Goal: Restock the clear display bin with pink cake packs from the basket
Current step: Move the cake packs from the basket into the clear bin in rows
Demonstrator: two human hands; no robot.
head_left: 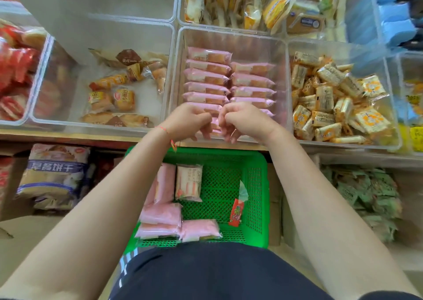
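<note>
The pink packs (207,81) lie in two neat columns inside the clear bin (280,75), one pack behind the other, with their long sides running left to right. The left column reaches further back than the right one. At the near end of the bin, one pink pack (215,122) sits between the two hands. The left hand (191,119) and the right hand (242,120) are side by side, almost touching, and both have their fingers curled down over this pack. The fingertips (207,131) of the left hand are on its left part, and the right hand's fingers close on its right part. The pack is mostly hidden under the knuckles, so only a small pink strip shows in the gap between the hands. It seems to rest at the front of the columns, just inside the near wall of the bin.

Below the hands, lower than the shelf, is the green basket (254,185). More pink packs (160,215) lie along its left side and near edge. A whitish pack (188,181) lies beside them, and a small red wrapper (237,211) lies apart at the right. The left wrist has a thin red string (163,129).
</note>
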